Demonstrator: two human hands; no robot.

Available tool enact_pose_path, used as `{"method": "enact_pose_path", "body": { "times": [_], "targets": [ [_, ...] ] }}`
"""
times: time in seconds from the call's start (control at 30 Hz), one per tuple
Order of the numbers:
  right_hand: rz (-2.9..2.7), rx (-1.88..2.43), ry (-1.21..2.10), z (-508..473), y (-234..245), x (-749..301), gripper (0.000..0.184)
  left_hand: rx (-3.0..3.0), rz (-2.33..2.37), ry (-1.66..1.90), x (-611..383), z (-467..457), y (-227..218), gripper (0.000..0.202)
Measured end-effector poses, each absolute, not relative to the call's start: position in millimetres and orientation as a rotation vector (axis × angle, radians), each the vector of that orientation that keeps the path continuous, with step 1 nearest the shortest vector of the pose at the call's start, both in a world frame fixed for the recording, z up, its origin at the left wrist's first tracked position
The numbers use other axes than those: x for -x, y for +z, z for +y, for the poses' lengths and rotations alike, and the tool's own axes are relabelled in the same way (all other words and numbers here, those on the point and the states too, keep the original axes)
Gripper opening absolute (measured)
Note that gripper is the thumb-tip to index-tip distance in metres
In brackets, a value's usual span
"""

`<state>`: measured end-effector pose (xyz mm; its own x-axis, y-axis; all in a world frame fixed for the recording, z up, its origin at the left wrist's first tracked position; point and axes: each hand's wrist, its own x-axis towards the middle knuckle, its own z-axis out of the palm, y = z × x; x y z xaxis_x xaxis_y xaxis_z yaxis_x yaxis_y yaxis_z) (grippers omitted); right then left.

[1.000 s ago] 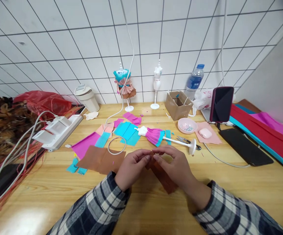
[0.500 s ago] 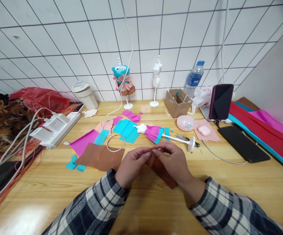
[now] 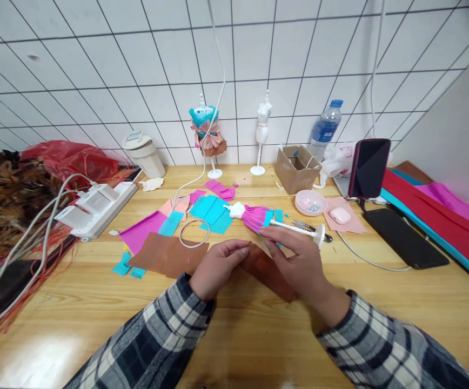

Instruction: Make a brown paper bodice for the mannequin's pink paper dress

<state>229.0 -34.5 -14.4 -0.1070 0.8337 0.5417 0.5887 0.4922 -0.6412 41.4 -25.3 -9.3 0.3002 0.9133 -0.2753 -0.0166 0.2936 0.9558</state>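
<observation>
My left hand (image 3: 220,267) pinches one end of a brown crepe paper strip (image 3: 265,270) between thumb and fingers. The strip slants down to the right, and its lower part passes beside my right hand (image 3: 297,265). That hand is open, its fingers stretched out and the thumb apart from them, close over the strip. Just beyond my hands, a small white dress form (image 3: 238,210) lies on its side in a pleated magenta skirt (image 3: 255,218) with a blue hem. Larger brown paper pieces (image 3: 165,256) lie left of my left hand, under a white ring (image 3: 194,246).
At the back stand a dressed form (image 3: 209,135), a bare form (image 3: 262,129), a cardboard box (image 3: 297,170) and a bottle (image 3: 326,129). A pink bowl (image 3: 311,202), scissors (image 3: 311,226) and phones (image 3: 404,237) lie right. A power strip (image 3: 100,213) sits left.
My right hand has moved away from my left fingertips, to the right, and its fingers have opened. More of the brown strip shows between my hands. My left hand keeps its pinch.
</observation>
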Motion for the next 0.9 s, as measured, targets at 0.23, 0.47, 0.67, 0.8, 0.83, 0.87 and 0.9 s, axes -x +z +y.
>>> {"method": "enact_pose_path", "body": {
  "times": [0.23,0.47,0.67,0.8,0.83,0.87,0.9],
  "targets": [
    [-1.674,1.230,1.171,-29.3,-11.7,-233.5,0.030,-1.112,0.950,0.753,-39.9,-27.1,-4.9,0.038],
    [-1.563,1.331,1.453,-26.2,-12.6,-235.0,0.024,-1.116,0.952,0.778,-37.7,-25.0,-3.2,0.037],
    [-1.588,1.367,1.449,-28.2,-14.3,-229.0,0.022,-0.859,0.842,0.786,-30.5,-19.3,-11.1,0.044],
    [-1.547,1.383,1.411,-28.5,-13.3,-227.6,0.025,-0.890,0.919,0.775,-29.3,-16.7,-15.1,0.043],
    [-1.514,1.380,1.444,-28.1,-12.7,-228.0,0.028,-0.908,0.934,0.778,-29.5,-16.3,-15.5,0.043],
    [-1.478,1.364,1.483,-27.6,-12.1,-228.5,0.032,-0.927,0.943,0.781,-29.8,-16.1,-15.6,0.042],
    [-1.446,1.340,1.514,-27.1,-11.8,-228.9,0.035,-0.945,0.949,0.782,-30.1,-16.0,-15.5,0.042]
  ]
}}
